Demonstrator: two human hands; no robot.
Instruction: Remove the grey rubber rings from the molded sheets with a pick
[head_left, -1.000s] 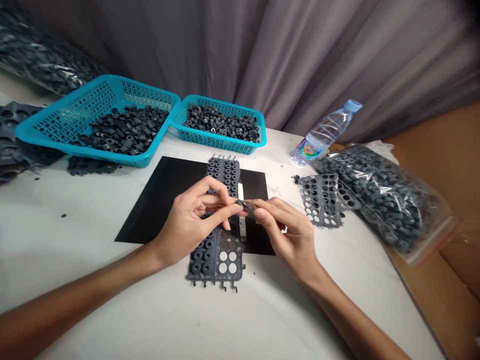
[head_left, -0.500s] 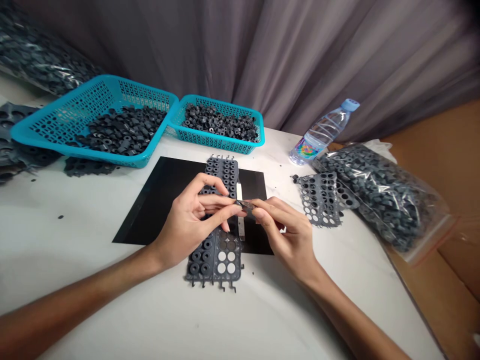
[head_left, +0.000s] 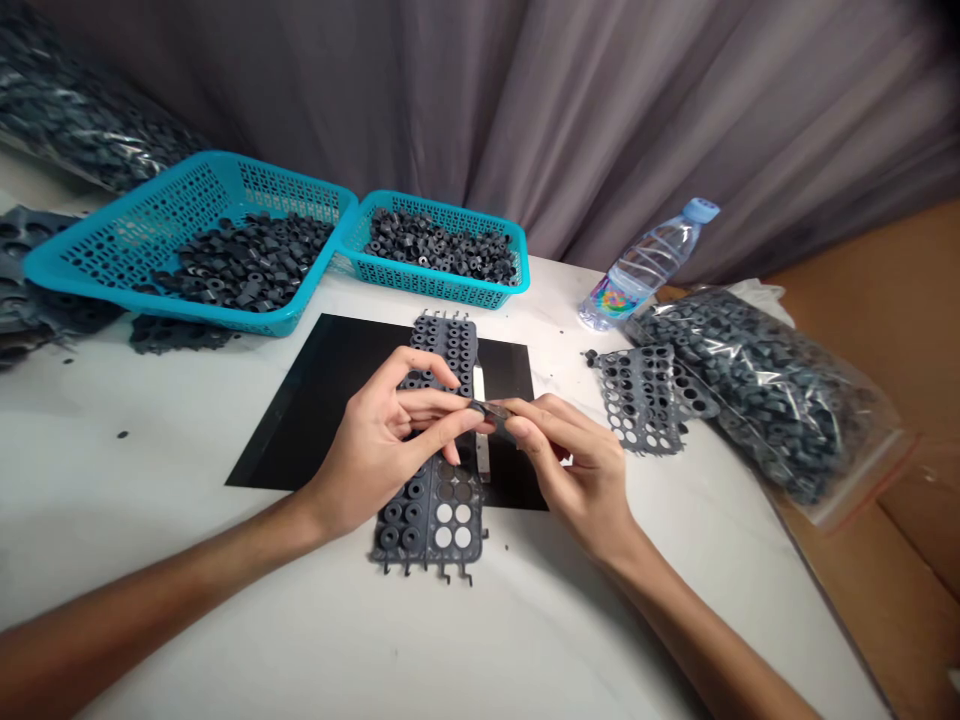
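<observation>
My left hand (head_left: pixel 394 420) is closed in a pinch, thumb against fingers, on a small black rubber part (head_left: pixel 478 408). My right hand (head_left: pixel 574 460) pinches a thin dark piece (head_left: pixel 495 410) that meets this part. The fingertips hide much of both, so I cannot tell whether they are joined. Beneath my hands lies a black moulded rubber sheet (head_left: pixel 430 500) with rows of ring-shaped parts and several open round holes at its near right. A narrow strip, white at its far end (head_left: pixel 478 382), lies along its right side, partly hidden by my fingers.
A black mat (head_left: pixel 292 440) lies under the sheet. Behind stand a large blue basket (head_left: pixel 300 300) and a smaller blue basket (head_left: pixel 435 283), both holding black parts. To the right are a water bottle (head_left: pixel 645 265), a holed rubber sheet (head_left: pixel 641 395) and a filled plastic bag (head_left: pixel 757 390).
My hands stay in nearly the same place. The dark piece at my right fingertips has tilted slightly, and more of it shows beneath them.
</observation>
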